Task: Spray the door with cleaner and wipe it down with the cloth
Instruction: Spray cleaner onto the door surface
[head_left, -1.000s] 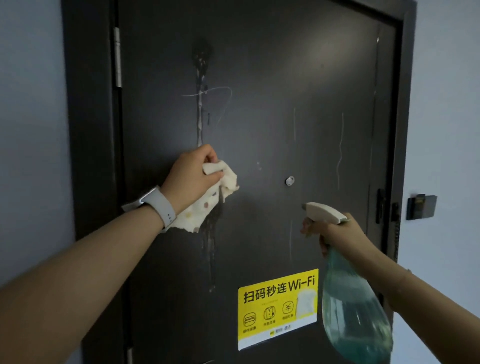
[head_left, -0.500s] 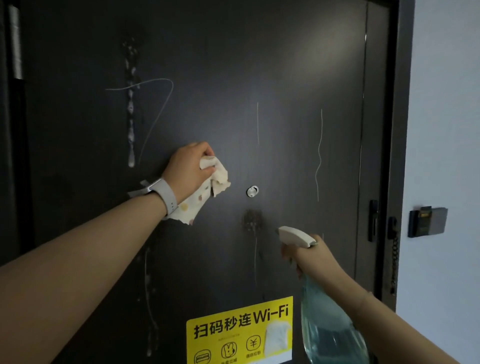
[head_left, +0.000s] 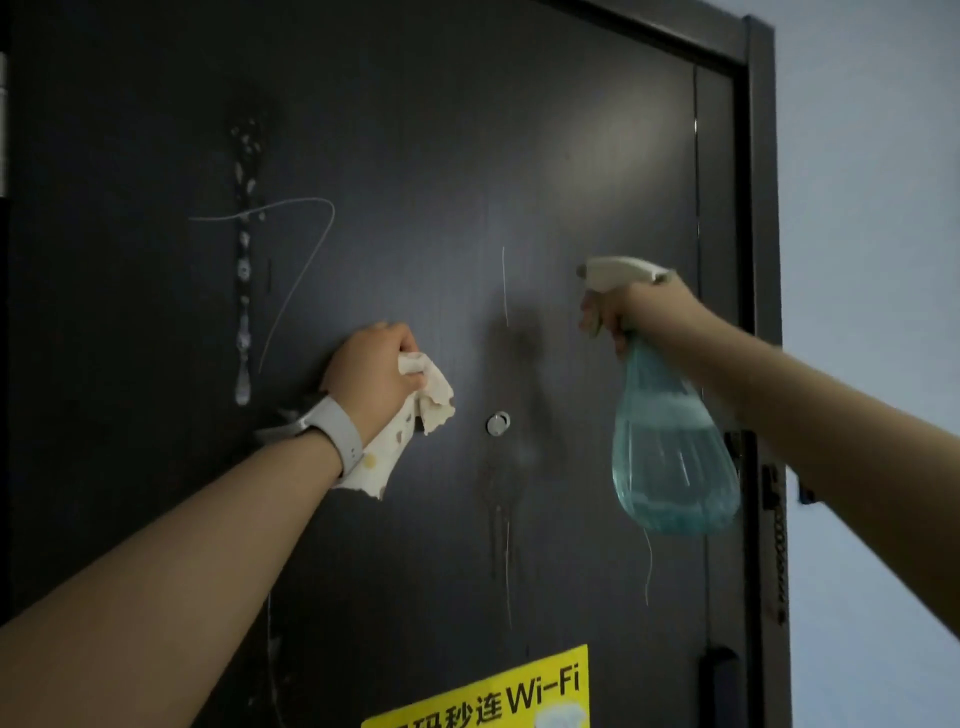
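Overall, the dark door (head_left: 415, 130) carries wet drip streaks (head_left: 243, 312) and thin pale scratches, beside a pale wall (head_left: 872, 208). Left hand (head_left: 371, 376), fingers clenched on the spotted cloth (head_left: 415, 415), is against the panel near the peephole (head_left: 498, 423). Right hand (head_left: 631, 312) grips the spray bottle (head_left: 670, 441), nozzle facing the door. Yellow sticker (head_left: 483, 696) reads "Wi-Fi".

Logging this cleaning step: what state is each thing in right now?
door: shut, wet streaks running down
cloth: bunched, gripped by left hand against the door
spray bottle: raised, partly full, nozzle toward the door, held by right hand
peephole: uncovered
Wi-Fi sticker: stuck on, cut off by the frame
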